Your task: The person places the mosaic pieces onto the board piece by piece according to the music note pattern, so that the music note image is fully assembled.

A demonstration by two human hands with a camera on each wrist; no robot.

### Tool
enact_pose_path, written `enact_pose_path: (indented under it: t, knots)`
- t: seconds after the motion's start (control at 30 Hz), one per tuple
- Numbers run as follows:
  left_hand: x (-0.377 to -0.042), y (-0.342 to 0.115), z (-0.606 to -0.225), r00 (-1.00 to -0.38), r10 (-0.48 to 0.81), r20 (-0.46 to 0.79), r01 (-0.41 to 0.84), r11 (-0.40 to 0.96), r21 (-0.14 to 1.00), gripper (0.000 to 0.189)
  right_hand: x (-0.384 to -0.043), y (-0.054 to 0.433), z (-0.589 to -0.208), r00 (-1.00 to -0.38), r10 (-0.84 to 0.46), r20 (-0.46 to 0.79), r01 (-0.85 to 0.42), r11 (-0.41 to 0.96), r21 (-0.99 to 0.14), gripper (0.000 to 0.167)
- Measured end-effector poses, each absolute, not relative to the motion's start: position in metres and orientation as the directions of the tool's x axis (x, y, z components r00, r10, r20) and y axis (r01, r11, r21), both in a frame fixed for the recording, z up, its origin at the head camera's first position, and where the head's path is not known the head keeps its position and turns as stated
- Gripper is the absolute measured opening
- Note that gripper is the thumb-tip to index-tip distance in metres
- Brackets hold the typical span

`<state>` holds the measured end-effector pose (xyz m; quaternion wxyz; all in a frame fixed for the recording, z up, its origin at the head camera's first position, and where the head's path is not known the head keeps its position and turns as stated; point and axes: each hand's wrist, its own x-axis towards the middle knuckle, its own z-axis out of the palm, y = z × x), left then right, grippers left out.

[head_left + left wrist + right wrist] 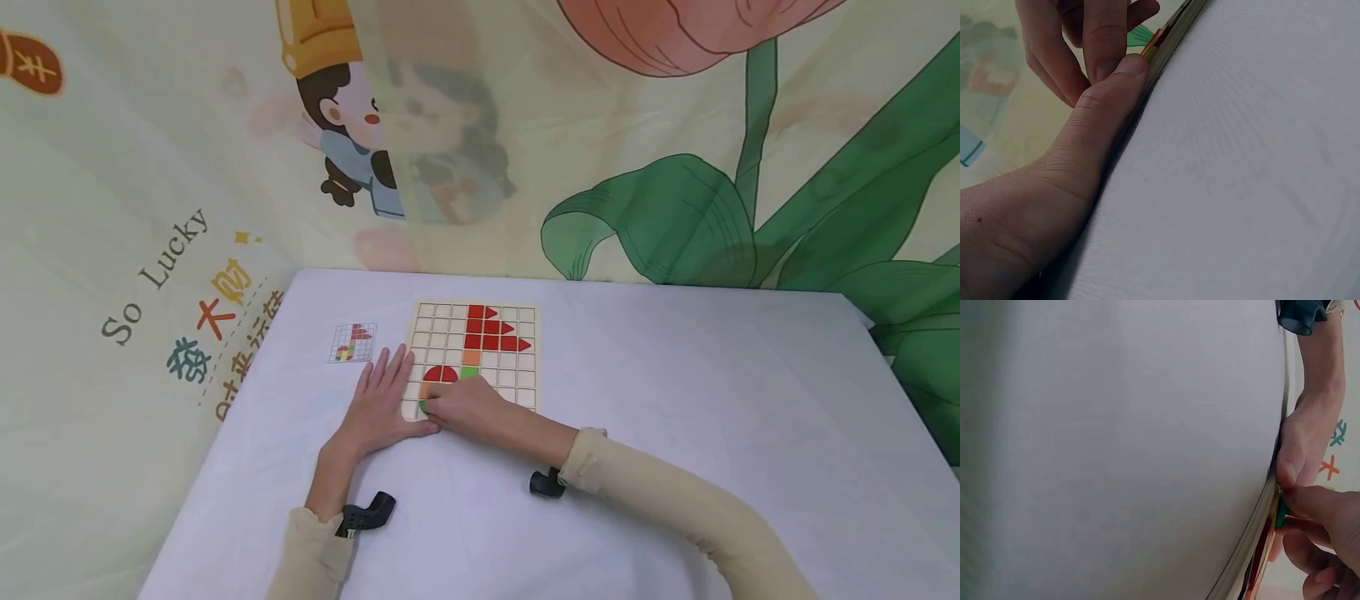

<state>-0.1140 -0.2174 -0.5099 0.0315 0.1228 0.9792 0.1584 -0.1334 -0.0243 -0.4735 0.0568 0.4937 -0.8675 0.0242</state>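
Note:
A pale gridded board [440,325] lies on the white table. My left hand [378,407] spreads its straight fingers along the board's left edge, its thumb at the near left corner. Bent over the lower left squares, my right hand [468,407] pinches a small green piece [1281,511] between thumb and finger. Just beyond those fingers sits a red half-round shape [440,374]. Three red rows with pointed ends [491,327] fill squares at the top right, above an orange square [471,357] and a green square [470,372]. My right hand hides part of the lower board.
Left of the board lies a small card [351,342] printed with a coloured grid pattern. The white tabletop [675,375] extends to the right. A patterned cloth [465,242] hangs behind the table. Black wrist cameras [367,514] are strapped to both wrists.

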Motion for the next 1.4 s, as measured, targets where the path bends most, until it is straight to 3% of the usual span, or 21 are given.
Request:
enact_pose_path:
  t: [0.3, 0.9, 1.03, 1.13, 1.27, 1.4]
  knots:
    - [-0.115, -0.216, -0.513, -0.97, 0.24, -0.048, 0.211, 0.92, 0.331, 0.121, -0.131, -0.023, -0.472, -0.475, -0.88, -0.011, -0.873, 0.469, 0.133, 0.019]
    - [-0.117, -0.215, -0.513, -0.969, 0.247, 0.006, 0.236, 0.921, 0.309, 0.118, -0.127, -0.018, -0.477, -0.414, -0.906, 0.087, -0.873, 0.422, 0.244, 0.023]
    - [-0.116, -0.215, -0.514, -0.969, 0.249, 0.01, 0.239, 0.92, 0.311, 0.118, -0.122, -0.01, -0.476, -0.476, -0.876, 0.074, -0.862, 0.482, 0.158, 0.028]
    - [-0.114, -0.215, -0.515, -0.971, 0.241, 0.004, 0.23, 0.921, 0.313, 0.119, -0.119, 0.002, -0.471, -0.556, -0.826, 0.094, -0.83, 0.558, -0.004, 0.034]
    - [-0.113, -0.216, -0.514, -0.972, 0.235, -0.019, 0.217, 0.922, 0.32, 0.118, -0.118, 0.026, -0.462, -0.65, -0.736, 0.189, -0.758, 0.61, -0.231, 0.037]
    - [-0.113, -0.216, -0.513, -0.972, 0.234, -0.017, 0.215, 0.919, 0.329, 0.117, -0.127, 0.047, -0.455, -0.717, -0.646, 0.26, -0.696, 0.641, -0.326, 0.039]
